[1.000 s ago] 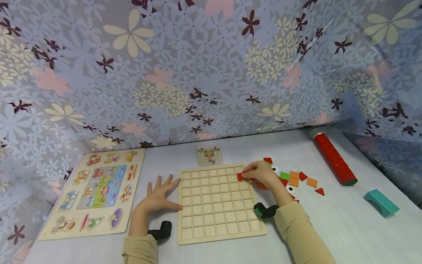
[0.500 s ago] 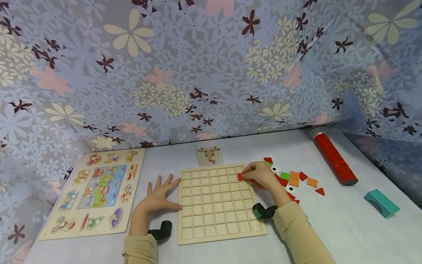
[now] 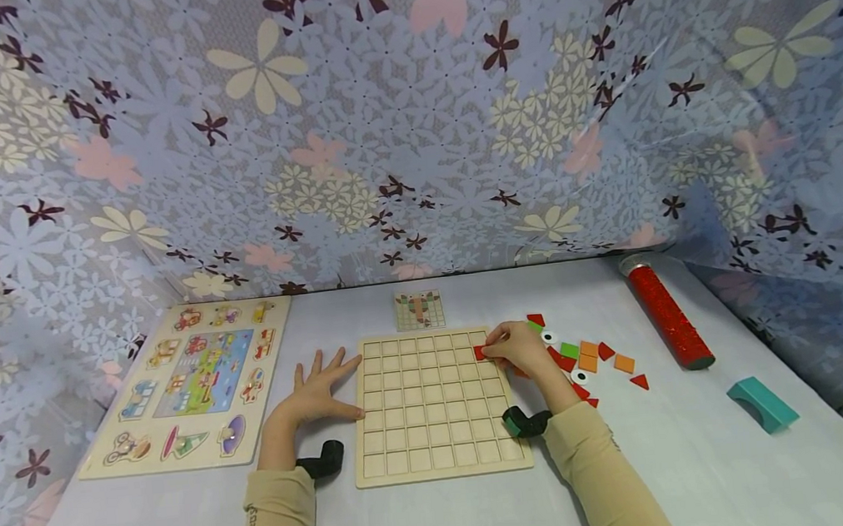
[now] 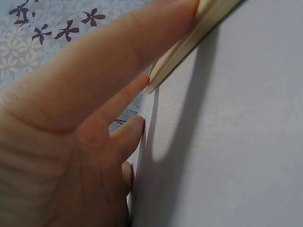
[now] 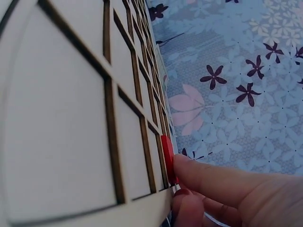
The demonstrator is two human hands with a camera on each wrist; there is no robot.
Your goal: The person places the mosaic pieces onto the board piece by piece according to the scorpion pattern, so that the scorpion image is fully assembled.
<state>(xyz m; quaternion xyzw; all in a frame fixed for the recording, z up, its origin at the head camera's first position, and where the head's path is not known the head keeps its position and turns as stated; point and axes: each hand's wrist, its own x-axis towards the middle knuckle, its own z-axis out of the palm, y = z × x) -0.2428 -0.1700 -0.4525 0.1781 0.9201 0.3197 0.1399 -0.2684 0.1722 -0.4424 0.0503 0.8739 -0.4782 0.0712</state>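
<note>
A wooden grid board (image 3: pixel 434 405) with square cells lies in the middle of the table. My right hand (image 3: pixel 523 348) is over its upper right corner, where thumb and fingers pinch a small red tile (image 3: pixel 479 352). In the right wrist view the red tile (image 5: pixel 168 158) stands tilted at the grid cells by the board's edge; its full outline is partly hidden by the fingers. My left hand (image 3: pixel 316 391) is spread with straight fingers at the board's left side. In the left wrist view its thumb (image 4: pixel 118 56) touches the board's edge (image 4: pixel 175 59).
Loose red, orange (image 3: pixel 623 363) and green (image 3: pixel 569 350) tiles and white eye discs (image 3: pixel 579 377) lie right of the board. A pattern card (image 3: pixel 420 310) is behind it. A picture puzzle (image 3: pixel 264 356) lies left; a red glittery tube (image 3: pixel 669 316) and a teal arch block (image 3: pixel 765 406) lie right.
My right wrist has shifted slightly left, while its fingertips and the red tile keep nearly the same spot. The left hand has not moved.
</note>
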